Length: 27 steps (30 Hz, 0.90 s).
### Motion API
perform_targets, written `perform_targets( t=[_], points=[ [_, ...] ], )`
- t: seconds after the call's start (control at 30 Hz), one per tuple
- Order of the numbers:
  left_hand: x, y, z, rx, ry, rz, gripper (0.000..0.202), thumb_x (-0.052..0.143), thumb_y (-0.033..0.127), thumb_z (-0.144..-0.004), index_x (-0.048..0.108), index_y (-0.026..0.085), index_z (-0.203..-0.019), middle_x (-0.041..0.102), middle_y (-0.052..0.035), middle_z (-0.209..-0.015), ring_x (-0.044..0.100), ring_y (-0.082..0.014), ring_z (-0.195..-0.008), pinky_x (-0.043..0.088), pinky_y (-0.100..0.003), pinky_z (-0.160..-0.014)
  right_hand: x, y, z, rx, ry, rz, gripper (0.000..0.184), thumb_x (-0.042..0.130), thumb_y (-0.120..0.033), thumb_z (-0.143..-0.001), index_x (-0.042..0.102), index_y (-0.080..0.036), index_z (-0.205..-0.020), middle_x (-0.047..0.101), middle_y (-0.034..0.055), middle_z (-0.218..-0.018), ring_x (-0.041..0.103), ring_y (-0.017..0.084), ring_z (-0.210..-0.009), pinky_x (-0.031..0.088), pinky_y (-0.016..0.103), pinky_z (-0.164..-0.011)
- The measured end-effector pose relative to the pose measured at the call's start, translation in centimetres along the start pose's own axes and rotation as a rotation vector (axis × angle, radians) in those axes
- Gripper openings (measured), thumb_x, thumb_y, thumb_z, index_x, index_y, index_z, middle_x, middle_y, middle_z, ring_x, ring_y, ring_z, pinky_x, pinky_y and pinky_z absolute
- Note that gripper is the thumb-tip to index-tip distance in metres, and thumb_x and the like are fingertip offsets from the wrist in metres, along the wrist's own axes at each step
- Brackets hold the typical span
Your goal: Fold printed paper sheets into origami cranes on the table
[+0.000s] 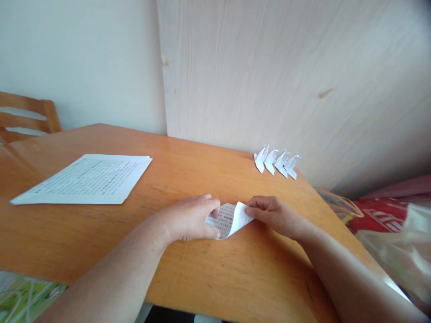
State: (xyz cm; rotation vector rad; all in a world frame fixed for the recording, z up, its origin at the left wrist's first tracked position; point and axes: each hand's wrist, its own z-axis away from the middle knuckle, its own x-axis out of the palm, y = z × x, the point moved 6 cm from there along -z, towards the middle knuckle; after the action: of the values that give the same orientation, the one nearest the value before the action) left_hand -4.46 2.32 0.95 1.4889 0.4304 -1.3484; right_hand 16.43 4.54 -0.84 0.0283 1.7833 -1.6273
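Between my hands, just over the table, is a small sheet of printed paper [222, 220], its right part bent up so that a white face shows. My left hand [198, 217] grips the left end, thumb at the near edge and fingers curled at the far one. At the right corner, my right hand [274, 215] pinches the paper between thumb and forefinger. Several folded white paper figures [269, 160] with pointed tips stand in a row near the table's back edge. A stack of printed sheets [87, 177] lies on the left.
The wooden table [188, 166] meets a pale wood panel [235, 72] at the back. A wooden chair [50, 116] stands at the far left. Red and whitish bags [387, 220] crowd the right side. Something green with a white cord [27, 296] is at the lower left.
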Motion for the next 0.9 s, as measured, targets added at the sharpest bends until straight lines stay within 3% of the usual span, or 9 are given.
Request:
perform_targets(
  t=[0.23,0.47,0.9],
  points=[
    [-0.18,0.38,-0.01,-0.002,-0.003,-0.041,0.037,0.068,0.049,-0.070,0.059,0.025,-0.098,0.058,-0.0010,-0.100,0.055,-0.0190,-0.083,0.039,-0.028,-0.064,0.52,1.04,-1.13,0.047,0.148,0.171,0.023,0.060,-0.040,-0.089,0.068,-0.019,-0.084,0.067,0.0015,-0.078,0.058,0.017,-0.072,0.044,0.028,-0.063],
    [-0.14,0.25,-0.05,0.021,0.013,-0.015,0.036,0.069,0.048,-0.069,0.058,0.026,-0.095,0.057,-0.0005,-0.099,0.054,-0.0182,-0.079,0.038,-0.028,-0.063,0.53,0.34,-1.08,0.010,0.245,0.434,0.016,0.060,-0.034,-0.088,0.067,-0.021,-0.081,0.068,0.0011,-0.080,0.061,0.017,-0.073,0.043,0.029,-0.064],
    [-0.06,0.25,0.10,0.018,-0.002,0.000,0.036,0.069,0.047,-0.070,0.058,0.025,-0.097,0.059,-0.0013,-0.101,0.056,-0.0199,-0.084,0.041,-0.029,-0.067,0.51,0.21,-0.84,-0.064,0.247,0.525,0.014,0.061,-0.034,-0.088,0.067,-0.021,-0.087,0.067,0.0037,-0.089,0.061,0.018,-0.080,0.045,0.031,-0.069]
  ],
)
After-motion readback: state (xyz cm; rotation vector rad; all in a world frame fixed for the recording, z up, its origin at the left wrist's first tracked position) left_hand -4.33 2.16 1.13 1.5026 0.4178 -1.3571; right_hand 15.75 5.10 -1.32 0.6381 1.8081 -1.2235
